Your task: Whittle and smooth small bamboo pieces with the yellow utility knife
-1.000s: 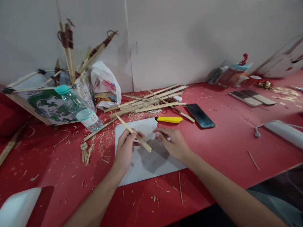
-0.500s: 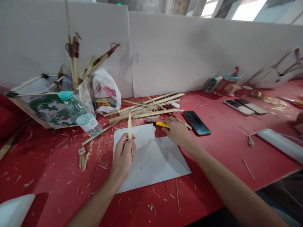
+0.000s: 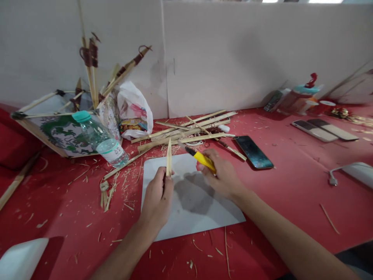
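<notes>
My left hand [image 3: 159, 196] is closed around a short bamboo stick [image 3: 168, 155], which points up and away from me over a white sheet [image 3: 204, 217] on the red table. My right hand [image 3: 223, 177] grips a yellow utility knife [image 3: 201, 157], blade end aimed left toward the stick. A pile of bamboo strips [image 3: 186, 130] lies just behind the sheet.
A tilted water bottle [image 3: 100, 138], a bamboo-framed lantern with a green print [image 3: 62, 132] and a plastic bag [image 3: 135, 111] stand at the left. A phone [image 3: 254, 151] lies right of the strips; two more phones [image 3: 323, 130] and cups sit far right. Shavings litter the table.
My right hand reached to the yellow knife, picked it up and brought it over the sheet. My left hand turned the stick from slanted to pointing away.
</notes>
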### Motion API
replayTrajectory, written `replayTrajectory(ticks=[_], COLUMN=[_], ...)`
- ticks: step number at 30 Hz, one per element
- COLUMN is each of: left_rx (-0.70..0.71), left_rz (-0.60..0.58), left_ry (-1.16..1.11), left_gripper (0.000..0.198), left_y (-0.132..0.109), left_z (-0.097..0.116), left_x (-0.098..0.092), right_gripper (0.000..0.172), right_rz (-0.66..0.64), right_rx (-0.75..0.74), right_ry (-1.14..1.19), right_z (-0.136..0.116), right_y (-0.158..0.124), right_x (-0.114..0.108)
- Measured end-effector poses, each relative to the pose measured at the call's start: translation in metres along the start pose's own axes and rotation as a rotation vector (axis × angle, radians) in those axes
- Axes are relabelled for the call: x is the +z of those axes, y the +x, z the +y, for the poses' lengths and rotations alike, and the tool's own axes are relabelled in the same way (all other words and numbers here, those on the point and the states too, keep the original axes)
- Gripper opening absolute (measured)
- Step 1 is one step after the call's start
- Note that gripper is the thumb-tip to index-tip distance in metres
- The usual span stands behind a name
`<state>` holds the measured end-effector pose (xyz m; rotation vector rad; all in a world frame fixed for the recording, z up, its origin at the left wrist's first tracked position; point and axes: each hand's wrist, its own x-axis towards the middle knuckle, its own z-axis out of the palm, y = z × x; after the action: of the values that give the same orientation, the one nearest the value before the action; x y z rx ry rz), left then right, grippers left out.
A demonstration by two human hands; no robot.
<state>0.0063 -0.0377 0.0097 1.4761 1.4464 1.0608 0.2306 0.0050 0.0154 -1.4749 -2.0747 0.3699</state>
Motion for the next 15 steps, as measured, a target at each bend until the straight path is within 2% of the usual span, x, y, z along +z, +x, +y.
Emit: replayTrajectory(ticks=[3,6,11,15], left_rx=[0.016,0.021,0.065,0.040], left_rz=[-0.017,-0.035,-0.027,-0.053], left_ry=[0.066,0.105,0.129,0.066], left_gripper=[0.019,0.021,0.020,0.020], left_y=[0.000,0.000,0.002,0.000], left_z=[0.002,0.002,-0.001,-0.001], left_x=[-0.001,-0.001,0.001,0.003], right_gripper=[0.040,0.042,0.038,0.036], right_rz=[-0.082,-0.105,-0.118,-0.130], right_rx=[-0.102,-0.171,-0.197,-0.209], right_ry=[0.068,0.088,0.068,0.054], right_z=[-0.013,-0.020,-0.022,-0.022], right_y=[-0.008,-0.012,-0.014,-0.014], right_x=[0.006,0.010,0.013,0.014])
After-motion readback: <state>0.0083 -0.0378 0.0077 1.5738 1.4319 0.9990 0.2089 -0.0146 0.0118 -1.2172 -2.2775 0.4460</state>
